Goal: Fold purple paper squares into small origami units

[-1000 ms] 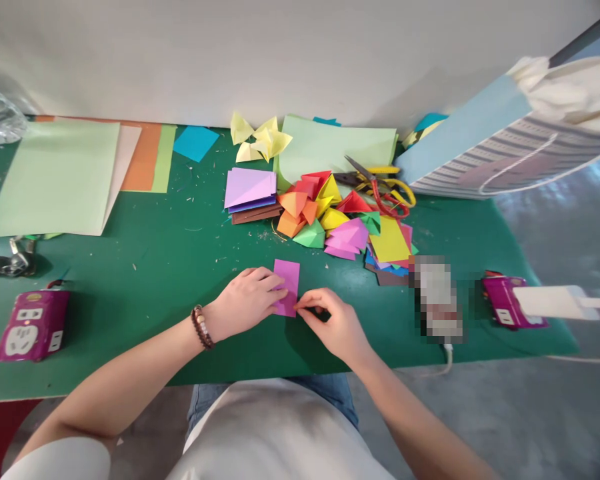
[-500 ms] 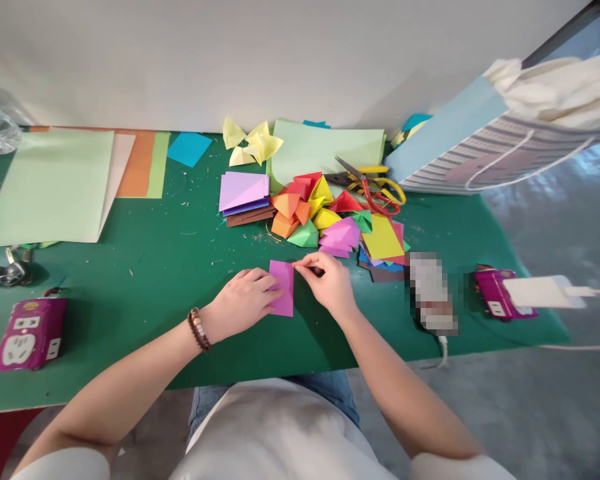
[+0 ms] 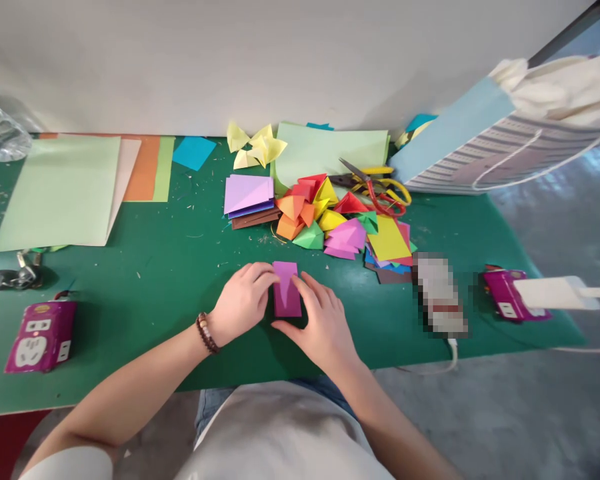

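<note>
A folded purple paper rectangle (image 3: 287,297) lies upright in front of me on the green table, its long sides running away from me. My left hand (image 3: 245,300) is closed, with thumb and forefinger pinching at the paper's upper left edge. Fingers apart, my right hand (image 3: 325,317) curves round the right side. Its forefinger touches the paper near the right edge, and its thumb reaches below the bottom edge. Just beyond lie folded pink paper pieces (image 3: 347,237) and a green folded piece (image 3: 310,235), with orange, red and yellow ones behind.
Lilac paper squares (image 3: 249,193) are stacked beyond my left hand. Red-handled scissors (image 3: 386,203) lie behind the folded pieces. A striped paper bag (image 3: 500,157) stands at the back right. Purple power adapters (image 3: 43,337) sit at both sides. Large pale green sheets (image 3: 60,190) lie left.
My right hand has gone from a pinch at the paper's top right corner to spread fingers around its right side. My left hand has drawn back from the paper's face to its left edge.
</note>
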The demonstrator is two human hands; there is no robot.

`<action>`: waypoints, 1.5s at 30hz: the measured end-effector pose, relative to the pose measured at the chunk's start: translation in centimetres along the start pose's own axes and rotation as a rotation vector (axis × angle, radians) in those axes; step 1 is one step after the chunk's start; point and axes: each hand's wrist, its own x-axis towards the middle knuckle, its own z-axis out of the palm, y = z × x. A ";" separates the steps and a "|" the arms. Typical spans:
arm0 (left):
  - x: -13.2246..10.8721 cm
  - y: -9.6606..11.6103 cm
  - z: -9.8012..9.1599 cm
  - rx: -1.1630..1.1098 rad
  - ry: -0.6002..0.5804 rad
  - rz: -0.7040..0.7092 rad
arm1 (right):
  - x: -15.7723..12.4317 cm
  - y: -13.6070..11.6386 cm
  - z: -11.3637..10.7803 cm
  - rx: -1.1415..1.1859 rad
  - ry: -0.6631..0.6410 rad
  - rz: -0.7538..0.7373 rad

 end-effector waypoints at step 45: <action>-0.4 0.6 0.2 0.195 -0.277 0.297 | 7.3 7.3 -4.7 0.347 -0.634 -0.357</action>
